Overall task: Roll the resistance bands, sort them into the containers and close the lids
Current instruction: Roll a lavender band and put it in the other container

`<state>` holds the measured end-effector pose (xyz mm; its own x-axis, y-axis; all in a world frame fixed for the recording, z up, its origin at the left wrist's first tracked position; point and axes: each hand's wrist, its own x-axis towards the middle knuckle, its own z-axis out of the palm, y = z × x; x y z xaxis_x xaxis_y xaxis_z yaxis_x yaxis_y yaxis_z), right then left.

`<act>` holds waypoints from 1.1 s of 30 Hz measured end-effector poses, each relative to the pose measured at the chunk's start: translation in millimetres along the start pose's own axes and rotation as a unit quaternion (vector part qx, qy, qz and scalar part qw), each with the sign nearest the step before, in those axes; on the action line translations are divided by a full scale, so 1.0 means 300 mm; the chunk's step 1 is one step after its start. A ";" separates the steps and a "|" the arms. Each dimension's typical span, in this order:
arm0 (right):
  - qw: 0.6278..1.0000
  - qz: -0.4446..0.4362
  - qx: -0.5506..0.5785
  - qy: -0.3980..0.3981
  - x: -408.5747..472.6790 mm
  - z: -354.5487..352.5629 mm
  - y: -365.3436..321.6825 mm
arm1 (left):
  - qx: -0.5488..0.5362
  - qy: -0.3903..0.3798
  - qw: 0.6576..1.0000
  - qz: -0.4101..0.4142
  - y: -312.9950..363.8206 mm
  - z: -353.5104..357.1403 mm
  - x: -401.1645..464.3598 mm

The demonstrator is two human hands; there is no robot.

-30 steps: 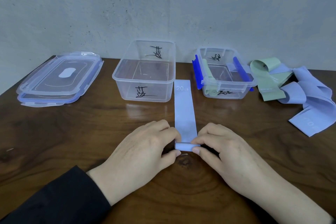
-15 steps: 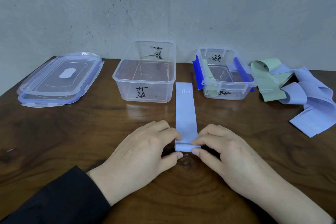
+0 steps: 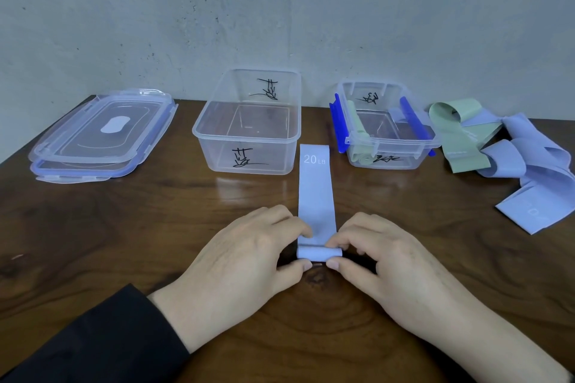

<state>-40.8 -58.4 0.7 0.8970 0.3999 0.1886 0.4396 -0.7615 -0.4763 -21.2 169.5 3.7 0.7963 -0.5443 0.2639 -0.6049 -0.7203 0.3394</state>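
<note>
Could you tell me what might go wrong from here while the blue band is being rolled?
The roll is only begun: both the left hand and right hand pinch the blue band at its near end, so a slipped grip could let it spring open. Its far end lies between the big container and the small container, close to both, and might brush them.

Lavender band point(image 3: 316, 190), sage-green band point(image 3: 460, 146), blue-clipped clear container point(image 3: 385, 134), dark wood table point(image 3: 124, 227).
</note>
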 end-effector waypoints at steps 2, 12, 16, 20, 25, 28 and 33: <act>1.000 -0.003 -0.002 -0.004 0.000 0.000 0.001 | 0.001 -0.005 1.000 0.003 0.001 0.000 0.001; 1.000 0.014 -0.011 0.002 0.005 0.001 -0.002 | 0.000 -0.003 1.000 0.002 0.004 -0.003 0.009; 1.000 0.020 -0.006 0.006 0.006 0.003 -0.001 | 0.006 0.000 1.000 -0.007 0.000 -0.005 0.005; 1.000 0.013 0.000 -0.002 0.004 -0.001 0.001 | 0.008 -0.002 1.000 -0.005 0.008 -0.011 0.006; 1.000 0.020 0.007 0.011 -0.001 -0.004 -0.002 | 0.008 -0.002 1.000 -0.002 0.011 -0.011 0.008; 1.000 0.017 0.000 0.002 0.001 -0.006 -0.003 | 0.006 -0.004 1.000 -0.004 0.007 -0.009 0.008; 1.000 0.009 -0.003 0.001 0.003 -0.001 0.001 | -0.004 -0.008 1.000 -0.010 0.008 -0.007 0.003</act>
<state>-39.8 -58.5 1.1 0.9046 0.3852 0.1828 0.4243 -0.7709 -0.4751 -22.0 168.2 6.5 0.8083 -0.5365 0.2427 -0.5887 -0.7275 0.3523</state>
